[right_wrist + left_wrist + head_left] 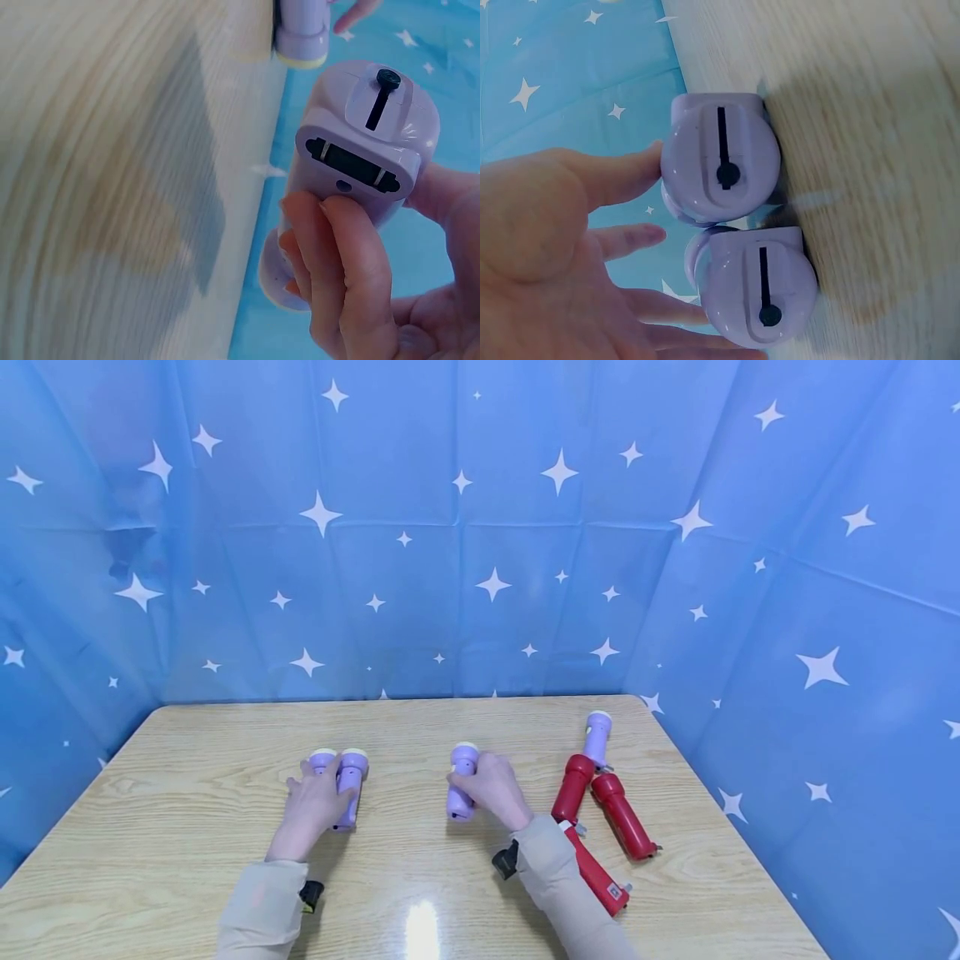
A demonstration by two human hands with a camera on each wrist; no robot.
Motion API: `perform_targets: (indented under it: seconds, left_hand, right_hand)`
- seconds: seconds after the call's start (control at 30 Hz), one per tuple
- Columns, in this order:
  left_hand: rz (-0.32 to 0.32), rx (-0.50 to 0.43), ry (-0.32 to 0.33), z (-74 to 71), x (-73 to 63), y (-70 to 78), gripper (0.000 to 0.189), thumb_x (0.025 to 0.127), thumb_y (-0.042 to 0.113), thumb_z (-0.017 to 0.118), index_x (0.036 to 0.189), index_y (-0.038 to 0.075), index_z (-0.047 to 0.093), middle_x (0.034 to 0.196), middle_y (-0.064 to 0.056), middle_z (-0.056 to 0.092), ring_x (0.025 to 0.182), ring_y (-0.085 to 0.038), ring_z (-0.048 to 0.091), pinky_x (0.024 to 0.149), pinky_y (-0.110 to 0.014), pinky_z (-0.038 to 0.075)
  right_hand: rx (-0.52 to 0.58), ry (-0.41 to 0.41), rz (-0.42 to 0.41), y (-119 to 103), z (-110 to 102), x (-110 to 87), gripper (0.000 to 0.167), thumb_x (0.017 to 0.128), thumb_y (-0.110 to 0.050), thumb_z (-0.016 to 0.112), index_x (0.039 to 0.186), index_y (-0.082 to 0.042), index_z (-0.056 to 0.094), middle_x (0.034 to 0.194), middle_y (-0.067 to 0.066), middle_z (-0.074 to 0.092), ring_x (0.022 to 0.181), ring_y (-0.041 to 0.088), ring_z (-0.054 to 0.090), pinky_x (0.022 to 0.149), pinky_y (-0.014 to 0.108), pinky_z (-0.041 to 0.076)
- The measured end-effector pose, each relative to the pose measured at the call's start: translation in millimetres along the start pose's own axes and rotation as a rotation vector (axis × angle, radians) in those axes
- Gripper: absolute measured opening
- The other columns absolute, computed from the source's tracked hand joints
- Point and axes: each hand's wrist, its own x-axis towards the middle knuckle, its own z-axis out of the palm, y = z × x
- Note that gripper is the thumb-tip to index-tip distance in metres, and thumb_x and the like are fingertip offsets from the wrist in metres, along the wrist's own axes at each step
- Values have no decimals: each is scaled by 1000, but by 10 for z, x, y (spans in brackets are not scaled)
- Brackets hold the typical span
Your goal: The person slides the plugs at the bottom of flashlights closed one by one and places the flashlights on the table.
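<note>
Two purple flashlights (350, 785) (757, 289) lie side by side on the table at the left, their wide heads toward the back. My left hand (312, 802) spans the pair from above; in the left wrist view its thumb touches one and its outstretched fingers reach along the other. A third purple flashlight (460, 802) is in my right hand (491, 787), which grips it between thumb and fingers. In the right wrist view this flashlight (352, 157) is raised above the tabletop, its slotted tail end toward the camera.
On the right side of the wooden table (405, 868) lie several red flashlights (622, 817), one partly behind my right sleeve (558, 877). Another purple flashlight (597, 737) lies behind them near the back right corner. A blue star-patterned curtain (420, 568) hangs round the table.
</note>
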Motion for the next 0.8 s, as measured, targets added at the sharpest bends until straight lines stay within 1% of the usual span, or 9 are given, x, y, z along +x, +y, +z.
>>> perform_targets:
  seconds: [0.07, 0.2, 0.37, 0.43, 0.53, 0.63, 0.7, 0.8]
  left_hand:
    - [-8, -8, -4, 3, 5, -1, 65, 94, 25, 54, 146, -3, 28, 137, -52, 17, 117, -73, 29, 93, -71, 37]
    - [-24, -26, -25, 15, 20, 11, 64, 94, 24, 54, 147, -1, 27, 136, -53, 18, 111, -68, 41, 89, -66, 42]
    - [-21, -14, -31, 31, 38, 21, 61, 94, 22, 54, 146, -1, 30, 135, -55, 16, 106, -64, 48, 87, -63, 46]
    - [-16, -12, -25, 32, 39, 25, 60, 94, 20, 54, 145, -2, 31, 134, -55, 17, 107, -64, 48, 88, -64, 45]
    - [-2, -4, -15, 27, 36, 35, 60, 93, 19, 54, 144, -4, 32, 133, -55, 21, 112, -65, 44, 92, -64, 43]
    - [15, 12, -2, 23, 31, 48, 59, 93, 18, 54, 143, -6, 33, 132, -54, 25, 116, -64, 41, 94, -64, 42]
    - [24, 24, 9, 23, 29, 52, 58, 93, 18, 55, 142, -6, 34, 131, -54, 27, 115, -64, 43, 93, -63, 43]
    - [23, 29, 13, 24, 22, 53, 58, 93, 18, 55, 142, -6, 34, 130, -55, 26, 112, -64, 46, 91, -62, 44]
  right_hand:
    - [13, -13, -11, -53, 59, 9, 30, 78, -30, 72, 76, -4, 59, 63, 3, 57, 49, 10, 52, 43, 22, 44]
    - [44, -36, -38, -165, 191, 26, 30, 78, -29, 73, 75, -3, 59, 63, 4, 57, 49, 10, 52, 43, 23, 44]
    - [55, -65, -43, -300, 384, 57, 29, 79, -29, 74, 76, -4, 60, 63, 3, 57, 49, 9, 51, 42, 21, 45]
    - [47, -76, -39, -349, 463, 69, 29, 79, -30, 74, 77, -5, 59, 63, 2, 56, 49, 8, 51, 43, 20, 43]
    - [29, -86, -46, -412, 572, 85, 29, 79, -31, 74, 76, -6, 59, 63, 1, 56, 49, 8, 50, 43, 19, 42]
    - [3, -75, -76, -466, 664, 104, 30, 80, -33, 73, 74, -7, 58, 63, 1, 54, 51, 8, 48, 44, 19, 39]
    - [-26, -64, -103, -496, 720, 119, 32, 80, -33, 73, 70, -8, 57, 62, 0, 52, 50, 8, 47, 43, 19, 37]
    - [-54, -56, -137, -537, 794, 135, 34, 80, -34, 73, 65, -8, 56, 58, 0, 50, 50, 9, 44, 43, 20, 33]
